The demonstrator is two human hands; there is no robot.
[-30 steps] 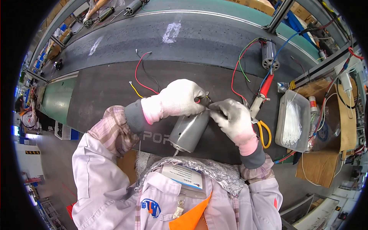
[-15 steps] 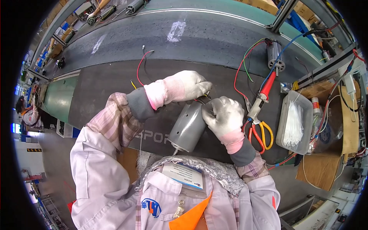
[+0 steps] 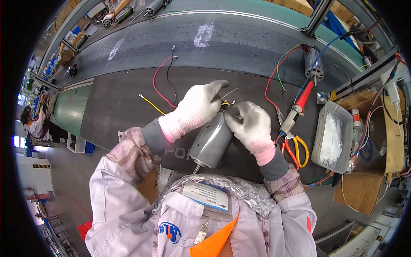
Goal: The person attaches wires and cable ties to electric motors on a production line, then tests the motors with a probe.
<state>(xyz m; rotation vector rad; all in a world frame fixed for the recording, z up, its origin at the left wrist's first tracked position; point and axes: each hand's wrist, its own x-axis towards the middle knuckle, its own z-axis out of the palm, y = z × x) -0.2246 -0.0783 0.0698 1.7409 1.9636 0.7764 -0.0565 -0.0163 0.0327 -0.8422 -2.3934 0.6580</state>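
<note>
A grey cylindrical motor (image 3: 210, 143) lies on the dark mat in front of me, its shaft toward my body. My left hand (image 3: 200, 103), in a white glove, is at the motor's far end with its thumb raised and its fingers curled around the wires. A red wire (image 3: 156, 81) and a yellow wire (image 3: 152, 105) with a ring terminal emerge on its left side. Between the hands a thin pale strip (image 3: 230, 93), like a cable tie, sticks up. My gloved right hand (image 3: 249, 124) is closed in a pinch against the motor's end; its fingertips hide what they hold.
To the right lie a red-and-grey tool (image 3: 295, 115) on a blue line and scissors (image 3: 303, 152) with red and yellow handles. Beyond them stand a plastic box of white cable ties (image 3: 330, 139) and a cardboard box (image 3: 364, 186). A second motor (image 3: 314, 64) rests at the back right.
My left hand has drawn back slightly toward me, its thumb now lifted. The pale strip has come into sight between my hands. My right hand remains at the motor's end.
</note>
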